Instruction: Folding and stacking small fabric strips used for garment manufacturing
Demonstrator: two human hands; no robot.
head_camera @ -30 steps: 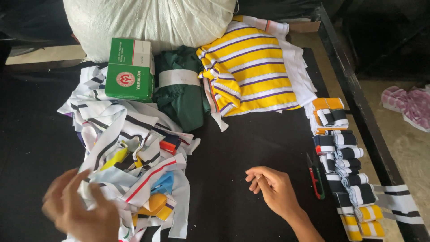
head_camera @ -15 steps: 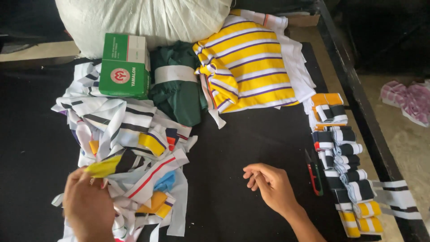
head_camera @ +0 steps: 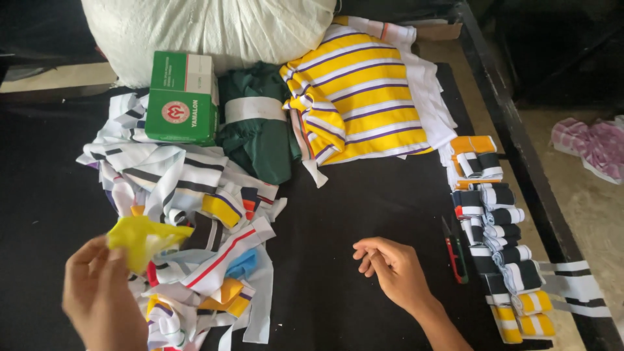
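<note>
My left hand (head_camera: 101,296) is raised over the near left of the black table (head_camera: 364,195) and grips a crumpled yellow fabric strip (head_camera: 144,236). Under and beside it lies a loose heap of striped fabric strips (head_camera: 188,221), white with black, yellow, red and blue bands. My right hand (head_camera: 390,268) rests on the bare black tabletop near the middle, fingers curled loosely and apart, holding nothing. A small red-and-black thread snipper (head_camera: 455,250) lies just to its right.
A row of folded striped strips (head_camera: 497,227) runs down the right edge. At the back are a green box (head_camera: 182,97), a dark green bundle with a white band (head_camera: 257,123), yellow striped cloth (head_camera: 361,97) and a big white sack (head_camera: 208,29). Pink cloth (head_camera: 591,146) lies on the floor.
My left hand has lifted out of the heap with the yellow strip pinched in it. The right hand has stayed in place on the table.
</note>
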